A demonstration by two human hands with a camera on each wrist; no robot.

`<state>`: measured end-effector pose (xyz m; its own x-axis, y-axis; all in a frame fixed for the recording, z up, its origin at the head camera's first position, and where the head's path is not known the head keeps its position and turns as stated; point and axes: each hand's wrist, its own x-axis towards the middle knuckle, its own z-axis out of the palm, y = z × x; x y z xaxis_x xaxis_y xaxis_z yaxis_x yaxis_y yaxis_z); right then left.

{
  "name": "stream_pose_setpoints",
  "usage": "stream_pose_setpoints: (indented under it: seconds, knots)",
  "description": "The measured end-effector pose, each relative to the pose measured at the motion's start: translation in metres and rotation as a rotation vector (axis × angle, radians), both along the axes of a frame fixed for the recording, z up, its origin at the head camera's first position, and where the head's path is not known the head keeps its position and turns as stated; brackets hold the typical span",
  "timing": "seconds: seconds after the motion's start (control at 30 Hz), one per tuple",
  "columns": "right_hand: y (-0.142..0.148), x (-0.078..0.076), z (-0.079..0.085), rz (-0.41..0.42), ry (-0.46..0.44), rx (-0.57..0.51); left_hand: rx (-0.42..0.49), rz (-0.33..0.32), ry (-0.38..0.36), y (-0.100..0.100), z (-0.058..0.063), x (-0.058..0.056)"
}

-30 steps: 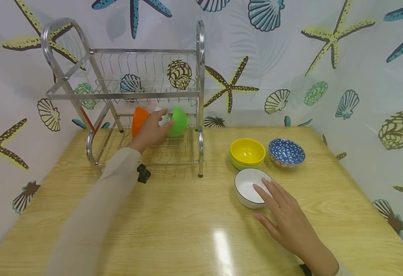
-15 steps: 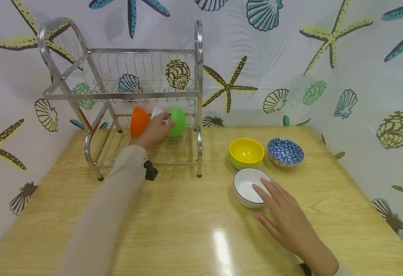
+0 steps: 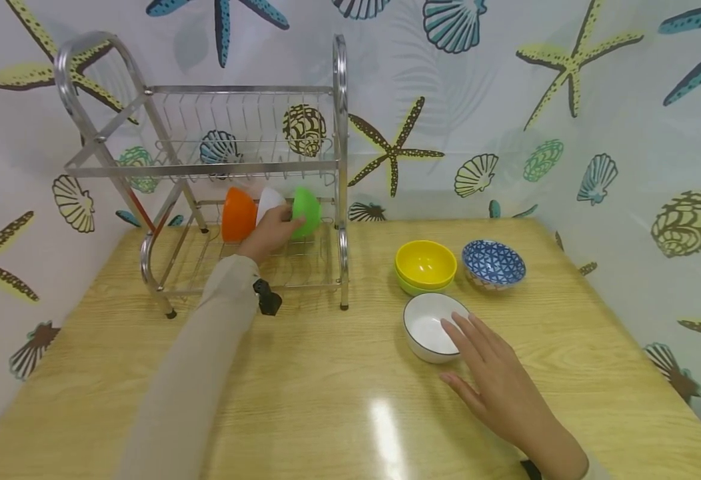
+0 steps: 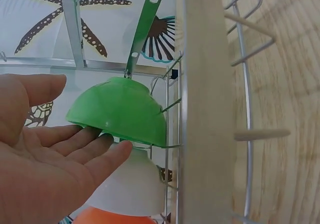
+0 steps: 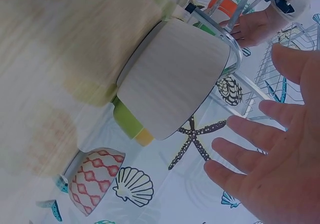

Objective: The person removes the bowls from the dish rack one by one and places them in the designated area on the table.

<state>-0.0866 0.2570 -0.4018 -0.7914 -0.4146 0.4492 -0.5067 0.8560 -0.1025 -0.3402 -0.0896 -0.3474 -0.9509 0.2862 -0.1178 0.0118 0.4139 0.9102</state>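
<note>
The wood-grain table (image 3: 326, 373) stands before a shell-printed cloth (image 3: 446, 87); the dish rack (image 3: 206, 169) occupies its 10 o'clock area. Against the preceding frames, the left hand (image 3: 271, 233) sits slightly farther toward 3 o'clock, exposing more of the upended white bowl (image 3: 268, 200); I judge that this bowl stands in the lower tier without the hand's support.

In the left wrist view, I find the fingers extended and released, thumb apart; the green bowl (image 4: 120, 106) lies at 1 o'clock from the fingertips, its rim just above them; the white bowl lies at 5 o'clock; I cannot confirm contact with either.

My right hand (image 3: 500, 383) grasps nothing, fingers extended; the black-rimmed bowl (image 3: 428, 328) lies at 10 o'clock from it, on the table.
</note>
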Motion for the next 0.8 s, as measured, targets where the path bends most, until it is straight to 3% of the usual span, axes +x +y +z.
stream_pose_setpoints:
  seconds: [0.3,0.8]
  knots:
    - [-0.0001,0.0008,-0.0002,0.002,0.011,0.006,0.025,0.023,-0.052,-0.0014,-0.0037,0.0011]
    - [0.0009,0.0028,0.0024,0.007,0.001,0.009,0.197,0.195,-0.111,0.0039,-0.0085,-0.0027]
